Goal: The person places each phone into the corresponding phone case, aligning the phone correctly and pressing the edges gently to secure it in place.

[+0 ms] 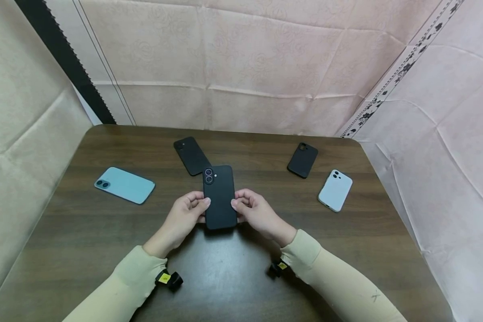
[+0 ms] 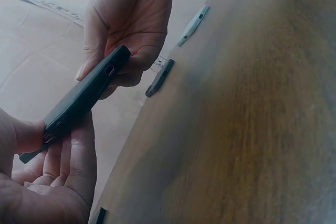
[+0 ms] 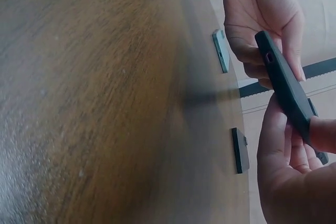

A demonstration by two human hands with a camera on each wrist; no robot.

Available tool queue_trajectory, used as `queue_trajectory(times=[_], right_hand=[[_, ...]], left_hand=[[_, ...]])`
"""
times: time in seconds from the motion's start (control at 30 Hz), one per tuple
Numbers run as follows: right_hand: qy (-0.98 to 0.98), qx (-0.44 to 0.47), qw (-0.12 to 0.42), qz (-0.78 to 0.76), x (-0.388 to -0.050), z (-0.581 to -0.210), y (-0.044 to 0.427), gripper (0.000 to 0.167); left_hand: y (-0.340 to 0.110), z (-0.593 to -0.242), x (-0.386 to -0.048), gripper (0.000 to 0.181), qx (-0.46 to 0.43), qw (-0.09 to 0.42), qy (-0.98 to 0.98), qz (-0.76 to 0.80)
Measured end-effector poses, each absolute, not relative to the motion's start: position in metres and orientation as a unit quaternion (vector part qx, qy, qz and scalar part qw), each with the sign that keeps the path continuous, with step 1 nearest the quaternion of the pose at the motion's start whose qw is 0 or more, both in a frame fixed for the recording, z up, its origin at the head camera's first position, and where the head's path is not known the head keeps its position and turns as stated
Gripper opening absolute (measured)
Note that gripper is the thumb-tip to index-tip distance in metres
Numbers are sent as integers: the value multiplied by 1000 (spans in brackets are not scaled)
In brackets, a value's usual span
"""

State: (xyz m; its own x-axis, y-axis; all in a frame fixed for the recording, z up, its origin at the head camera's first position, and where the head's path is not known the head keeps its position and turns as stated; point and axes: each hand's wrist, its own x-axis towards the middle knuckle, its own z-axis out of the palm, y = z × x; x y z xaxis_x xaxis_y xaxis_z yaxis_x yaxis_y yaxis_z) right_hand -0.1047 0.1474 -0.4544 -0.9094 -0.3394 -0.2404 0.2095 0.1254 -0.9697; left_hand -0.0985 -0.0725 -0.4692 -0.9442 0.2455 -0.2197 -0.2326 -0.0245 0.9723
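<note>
Between both hands is a phone in a black case [image 1: 220, 203], upright above the table with its back and two round camera lenses toward the head view. My left hand [image 1: 187, 215] pinches its left edge, thumb on the back and fingers behind. On the opposite edge, my right hand [image 1: 261, 215] grips in the same way. A port cutout shows on the case's bottom edge [image 2: 109, 70] in the left wrist view. The case's front is hidden from the head view. Just behind it lies a black phone or case [image 1: 192, 154], partly overlapped in the head view.
A light blue phone [image 1: 125, 185] lies on the wooden table [image 1: 145, 277] at left. To the right are a small black phone case [image 1: 302, 160] and a pale blue phone [image 1: 335, 191]. Light patterned cloth [image 1: 265, 62] hangs behind the table's far edge.
</note>
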Motion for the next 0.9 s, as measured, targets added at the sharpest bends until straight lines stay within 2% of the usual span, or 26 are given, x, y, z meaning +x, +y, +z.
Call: queue_trajectory(times=[0.6,0.9], right_hand=[[714,-45,234,-658,-104,-450,150,25],[722,-55,226,-651,-104,-453,150,25]], left_hand=[[-74,-468,-98,30,2,167,685,710],[-74,-469,-98,29,5,169,689,705]])
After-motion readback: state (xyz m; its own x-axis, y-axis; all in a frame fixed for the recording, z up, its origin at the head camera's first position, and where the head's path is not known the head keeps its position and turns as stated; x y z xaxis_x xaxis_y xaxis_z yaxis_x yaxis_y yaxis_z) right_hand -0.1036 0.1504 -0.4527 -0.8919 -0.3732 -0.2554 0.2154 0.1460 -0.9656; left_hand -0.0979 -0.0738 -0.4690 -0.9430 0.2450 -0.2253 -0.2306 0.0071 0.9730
